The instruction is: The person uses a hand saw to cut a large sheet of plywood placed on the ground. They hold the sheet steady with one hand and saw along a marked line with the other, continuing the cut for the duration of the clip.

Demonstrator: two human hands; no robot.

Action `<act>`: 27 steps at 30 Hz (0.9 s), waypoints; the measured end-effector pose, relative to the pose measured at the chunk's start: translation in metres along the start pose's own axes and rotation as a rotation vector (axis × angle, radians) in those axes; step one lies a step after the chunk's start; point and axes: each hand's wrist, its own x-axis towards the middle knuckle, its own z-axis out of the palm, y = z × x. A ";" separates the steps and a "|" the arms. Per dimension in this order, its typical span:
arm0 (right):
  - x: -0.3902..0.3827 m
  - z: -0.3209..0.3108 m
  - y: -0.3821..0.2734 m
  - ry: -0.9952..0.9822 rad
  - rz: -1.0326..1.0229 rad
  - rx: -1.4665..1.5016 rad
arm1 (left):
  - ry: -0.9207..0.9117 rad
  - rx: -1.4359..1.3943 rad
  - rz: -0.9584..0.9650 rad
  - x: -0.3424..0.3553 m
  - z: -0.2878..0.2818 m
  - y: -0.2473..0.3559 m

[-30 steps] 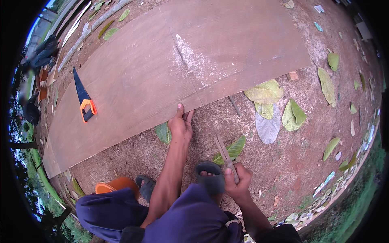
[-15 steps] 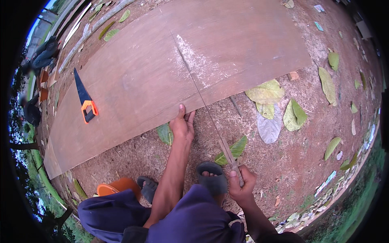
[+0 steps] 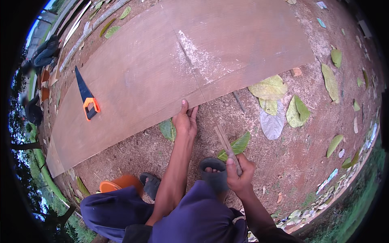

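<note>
At the far left, two co-workers (image 3: 45,52) crouch or sit well apart from the board (image 3: 129,81), which lies low in front of the person and stretches from the left side to right of centre. On its left part rests a spare saw (image 3: 87,95) with an orange and black grip, untouched. Below the board's near edge stand an orange bucket (image 3: 129,183) and, just beside it, a sandalled foot (image 3: 151,185). The left hand (image 3: 185,123) grasps the near edge, thumb on top and fingers at the rim, next to a green leaf (image 3: 167,128). Right of that thumb, a line (image 3: 200,86) runs from the near edge across the board, with a darker slit partway up and pale sawdust (image 3: 202,62) mostly on its right. Judging by this, the near stretch seems cut, while the thin line beyond the slit looks uncut and left to do; whether the dark part is blade or open cut, I cannot tell. The right hand (image 3: 241,172) is clenched round a wooden handle (image 3: 227,142) pointing toward the line; its blade is hard to make out. Farther right, large yellow leaves (image 3: 269,87) and a reddish block (image 3: 296,72) lie by the board's edge.
</note>
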 end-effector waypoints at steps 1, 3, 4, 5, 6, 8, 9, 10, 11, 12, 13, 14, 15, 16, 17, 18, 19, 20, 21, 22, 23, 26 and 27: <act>0.040 0.026 -0.001 0.036 0.036 0.041 | 0.000 -0.017 0.007 0.005 0.007 0.001; 0.108 0.065 0.017 0.069 -0.089 -0.038 | -0.069 -0.044 -0.045 0.023 -0.006 -0.003; 0.110 0.064 0.016 0.069 -0.076 -0.024 | -0.099 -0.056 -0.079 0.023 -0.006 -0.002; 0.110 0.061 0.014 0.070 -0.063 -0.010 | -0.074 -0.044 -0.077 0.022 -0.006 -0.003; 0.109 0.057 0.012 0.071 -0.050 0.003 | -0.048 -0.032 -0.076 0.021 -0.006 -0.004; 0.047 0.022 0.020 0.041 -0.005 -0.050 | -0.013 -0.016 -0.038 0.015 0.001 0.007; 0.014 -0.001 0.015 0.053 -0.077 -0.029 | -0.015 -0.014 -0.029 0.008 0.008 0.004; 0.003 -0.005 0.011 0.038 -0.077 -0.020 | 0.008 0.001 -0.012 0.003 0.004 0.003; -0.004 -0.008 0.004 0.027 -0.086 -0.014 | -0.002 -0.001 0.001 0.003 0.004 0.002; 0.001 -0.005 0.005 0.003 -0.045 -0.030 | -0.012 -0.003 0.016 0.005 0.007 0.001; 0.011 0.000 0.005 -0.022 -0.004 -0.046 | -0.022 -0.004 0.031 0.006 0.007 0.002; 0.040 0.017 0.011 -0.012 -0.036 -0.087 | -0.033 -0.019 0.020 0.009 0.009 0.003; 0.074 0.041 0.022 -0.004 -0.062 -0.121 | -0.039 -0.026 0.012 0.015 0.004 0.001; 0.105 0.057 0.025 0.052 -0.110 -0.118 | -0.045 -0.036 -0.016 0.016 0.002 -0.006; 0.123 0.064 0.029 0.109 -0.156 -0.115 | -0.046 -0.024 -0.028 0.016 0.003 -0.010; 0.112 0.061 0.030 0.087 -0.106 -0.097 | -0.034 -0.010 -0.034 0.015 -0.001 -0.007; 0.095 0.054 0.030 0.062 -0.064 -0.074 | -0.026 -0.001 -0.031 0.015 -0.002 -0.003; 0.076 0.045 0.028 0.035 -0.030 -0.052 | -0.019 -0.005 -0.025 0.015 -0.002 0.002; 0.047 0.030 0.029 0.040 -0.057 -0.062 | -0.011 -0.009 -0.015 0.013 -0.003 0.006; 0.019 0.012 0.029 0.051 -0.089 -0.080 | -0.012 -0.020 -0.014 0.011 0.001 0.008; -0.004 -0.004 0.021 0.052 -0.097 -0.035 | -0.019 -0.021 0.005 0.009 0.007 0.006; 0.006 0.002 0.014 0.039 -0.035 0.003 | 0.005 0.007 0.025 -0.005 0.005 0.002; 0.033 0.017 0.012 0.026 -0.021 -0.002 | 0.012 -0.004 0.025 -0.003 0.007 0.006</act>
